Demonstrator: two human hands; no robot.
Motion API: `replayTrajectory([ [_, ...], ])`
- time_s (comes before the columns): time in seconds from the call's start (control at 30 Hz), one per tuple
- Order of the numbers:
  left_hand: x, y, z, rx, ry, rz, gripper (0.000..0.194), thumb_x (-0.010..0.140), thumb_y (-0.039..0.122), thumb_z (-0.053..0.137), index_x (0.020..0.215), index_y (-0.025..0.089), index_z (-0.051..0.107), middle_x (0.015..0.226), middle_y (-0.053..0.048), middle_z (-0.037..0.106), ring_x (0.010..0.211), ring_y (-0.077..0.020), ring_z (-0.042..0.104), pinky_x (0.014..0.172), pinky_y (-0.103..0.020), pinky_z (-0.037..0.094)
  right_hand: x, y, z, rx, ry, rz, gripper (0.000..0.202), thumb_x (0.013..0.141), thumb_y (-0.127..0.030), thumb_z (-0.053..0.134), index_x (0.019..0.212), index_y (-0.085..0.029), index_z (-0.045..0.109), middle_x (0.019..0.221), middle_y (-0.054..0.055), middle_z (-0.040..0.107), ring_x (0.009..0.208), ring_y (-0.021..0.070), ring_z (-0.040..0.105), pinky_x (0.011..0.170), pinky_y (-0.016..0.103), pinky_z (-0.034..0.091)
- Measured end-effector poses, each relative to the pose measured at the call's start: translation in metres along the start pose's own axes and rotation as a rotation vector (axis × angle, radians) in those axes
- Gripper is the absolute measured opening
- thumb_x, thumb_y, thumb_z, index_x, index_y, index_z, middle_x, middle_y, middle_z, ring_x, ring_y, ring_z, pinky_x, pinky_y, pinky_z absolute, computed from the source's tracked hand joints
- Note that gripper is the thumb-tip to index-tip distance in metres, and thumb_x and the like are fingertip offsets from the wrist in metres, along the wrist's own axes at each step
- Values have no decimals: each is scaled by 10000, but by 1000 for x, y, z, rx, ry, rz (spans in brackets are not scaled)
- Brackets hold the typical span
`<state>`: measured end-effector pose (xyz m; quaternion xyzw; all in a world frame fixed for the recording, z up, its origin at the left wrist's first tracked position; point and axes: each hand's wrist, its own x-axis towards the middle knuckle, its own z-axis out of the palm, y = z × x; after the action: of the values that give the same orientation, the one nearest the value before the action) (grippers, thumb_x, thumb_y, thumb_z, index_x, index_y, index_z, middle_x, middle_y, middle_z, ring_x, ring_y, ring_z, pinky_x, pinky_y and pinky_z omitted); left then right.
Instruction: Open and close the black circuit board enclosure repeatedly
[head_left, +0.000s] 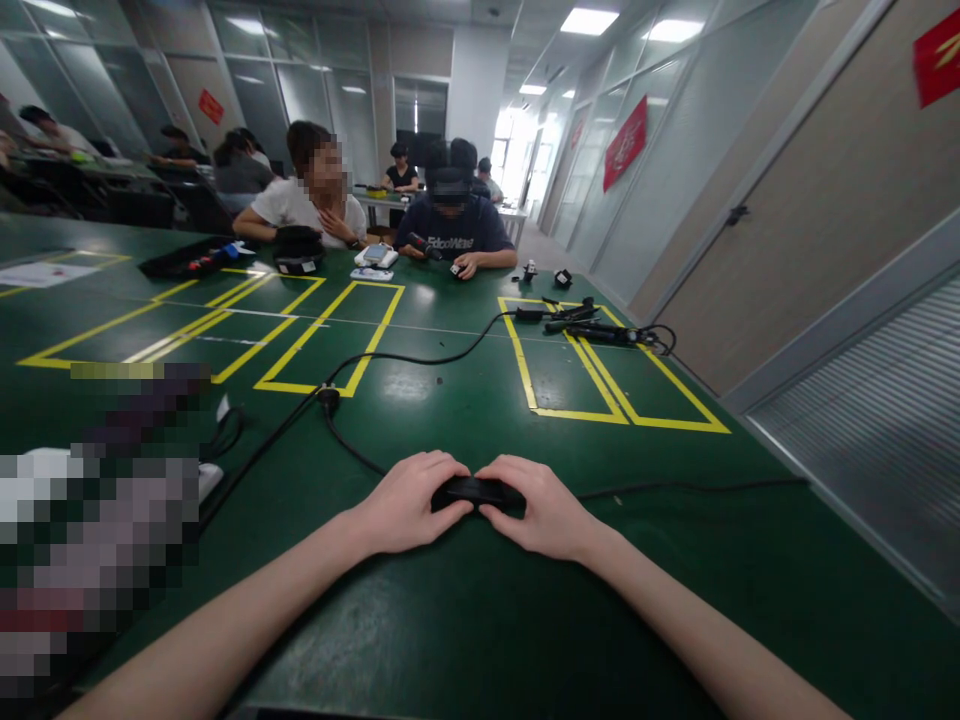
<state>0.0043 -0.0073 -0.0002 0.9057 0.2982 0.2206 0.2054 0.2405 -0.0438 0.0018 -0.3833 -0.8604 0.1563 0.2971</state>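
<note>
A black power adapter (475,490), an oblong block with a cable leaving each end, is gripped between both hands just above or on the green tabletop. My left hand (417,500) closes round its left end, thumb in front and fingers behind. Round the right end, my right hand (538,505) wraps in the same way, and the fingertips of both hands nearly meet at the middle. From the left end a black cable (352,450) runs to a plug joint (328,397). Another cable (697,487) stretches right towards the table edge.
Yellow tape (577,412) marks rectangles on the green table (420,620). Black cables and rods (592,325) lie at the back right. Opposite sit two people, one holding a small part (456,270). A black tray (187,258) stands back left; a blurred-out area covers the near left.
</note>
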Motion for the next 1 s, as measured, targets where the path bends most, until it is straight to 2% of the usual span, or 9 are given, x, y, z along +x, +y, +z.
replayTrajectory([
  [0.13,0,1,-1,5,-7,6,269,926,297,729,1167,196,663,1089,-66,749,969,-240,706,864,-355,546,-1,1,1,7,33,-26,295,903,-203,623,1197,-190,625,1010,90,724,893,229,689,785,353,559],
  [0.23,-1,2,-1,47,-9,14,243,927,307,736,1135,195,678,1060,-65,761,972,-249,717,901,-386,544,-1,2,1,12,2,-53,229,933,-211,602,1161,-200,612,1002,81,717,886,220,679,777,339,548],
  [0.33,-2,3,0,110,18,39,478,895,371,768,1311,196,611,1241,-108,732,1112,-288,699,974,-440,543,-2,3,2,24,23,-54,91,975,-216,567,1063,-212,592,934,60,690,817,202,643,724,318,518],
  [0.43,-1,3,-1,246,46,158,656,901,348,756,1477,196,482,1402,-155,656,1222,-315,658,999,-470,544,-2,4,2,133,68,37,51,1015,-270,541,997,-225,553,863,25,643,752,180,599,680,296,486],
  [0.6,3,2,-2,408,131,374,382,1052,152,448,1417,192,553,1310,-138,717,1173,-264,686,960,-413,556,-1,5,-2,462,66,262,278,1047,-504,524,976,-235,514,840,-8,577,759,161,567,705,275,490],
  [0.73,3,0,0,399,143,394,364,1051,178,450,1395,169,568,1310,-138,726,1132,-260,701,964,-417,546,-1,4,-6,526,-26,312,309,1063,-533,469,1016,-234,532,765,-29,555,696,157,554,660,265,484],
  [0.83,2,-2,1,360,106,360,344,1018,223,535,1348,145,594,1262,-144,745,1073,-277,711,953,-440,536,-3,3,-7,323,-33,227,229,1061,-428,483,1096,-224,581,855,10,656,767,180,630,718,293,514],
  [0.93,1,-3,0,301,91,300,325,1036,308,529,1300,148,631,1159,-141,768,995,-273,718,909,-436,538,-4,5,-6,81,-43,24,346,936,-392,694,1213,-207,598,1059,85,730,918,235,708,799,338,564],
  [1.0,1,-3,0,268,87,266,332,1050,351,509,1270,149,653,1075,-132,776,938,-261,721,885,-421,541,-4,7,-5,-59,-30,-106,340,936,-337,706,1230,-194,612,1087,111,746,953,251,732,818,354,585],
])
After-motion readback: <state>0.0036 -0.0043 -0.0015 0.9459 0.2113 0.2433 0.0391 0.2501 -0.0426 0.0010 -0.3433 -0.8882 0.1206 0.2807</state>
